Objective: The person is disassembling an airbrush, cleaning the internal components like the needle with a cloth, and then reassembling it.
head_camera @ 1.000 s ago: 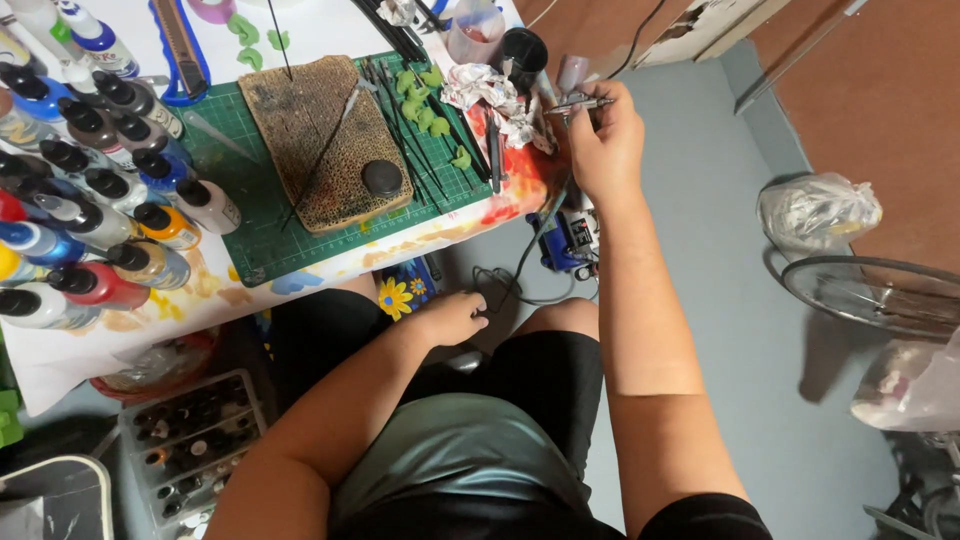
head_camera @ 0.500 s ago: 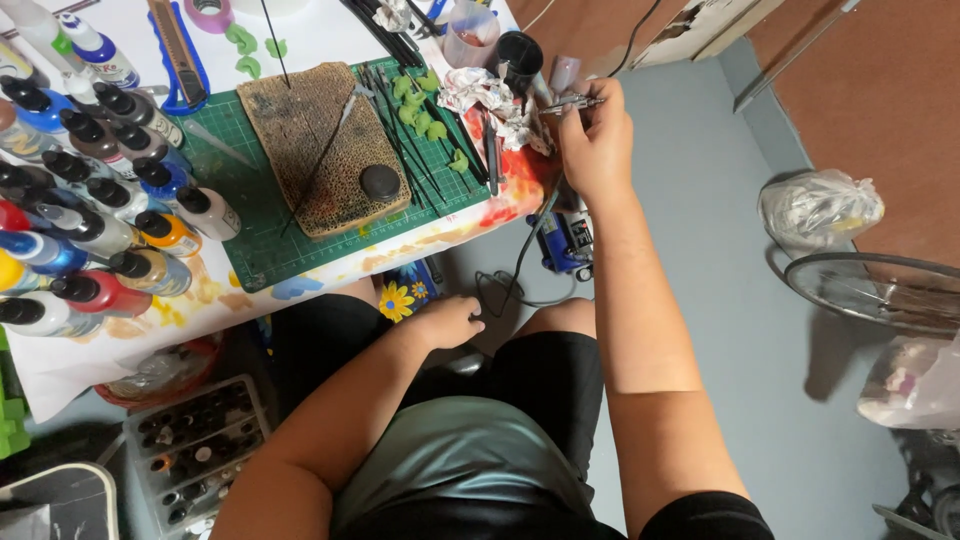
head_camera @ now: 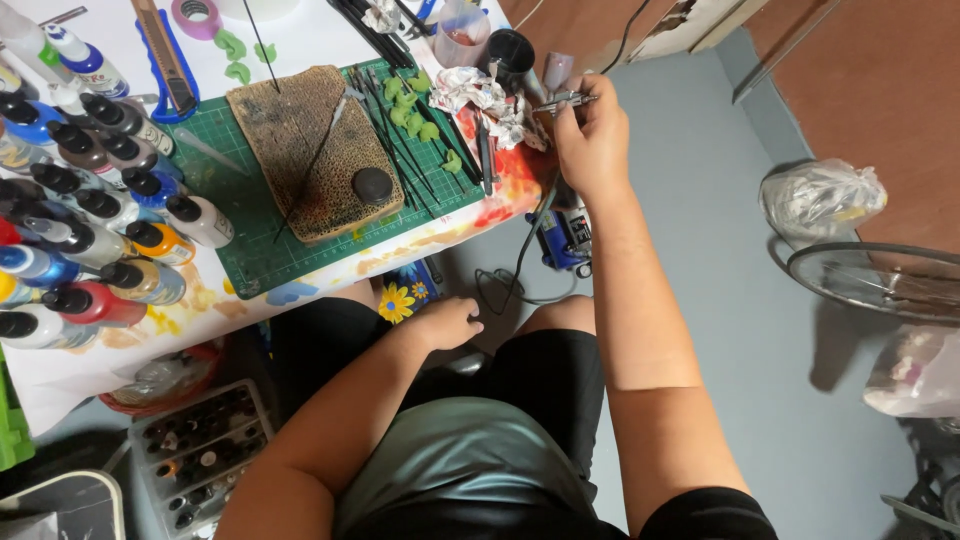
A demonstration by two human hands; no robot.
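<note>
My right hand (head_camera: 590, 140) is raised at the table's right corner and grips a thin metal airbrush (head_camera: 566, 99) by its body. A dark hose (head_camera: 520, 250) drops from it toward a blue compressor (head_camera: 562, 238) on the floor. Crumpled, paint-stained paper (head_camera: 480, 95) and a black cup (head_camera: 512, 52) lie just left of that hand. My left hand (head_camera: 445, 322) rests on my knee below the table edge, fingers loosely curled, holding nothing. A green cutting mat (head_camera: 270, 250) carries a brown cork slab (head_camera: 310, 150) with a dark round knob (head_camera: 372, 185).
Several paint bottles (head_camera: 90, 220) crowd the table's left side. Thin brushes and green petal shapes (head_camera: 415, 115) lie on the mat. A tray of small bottles (head_camera: 195, 460) sits on the floor at left; a plastic bag (head_camera: 820, 200) and fan grille (head_camera: 880, 280) stand at right.
My right hand with the airbrush has shifted slightly left along the table corner. My left hand stays on my knee.
</note>
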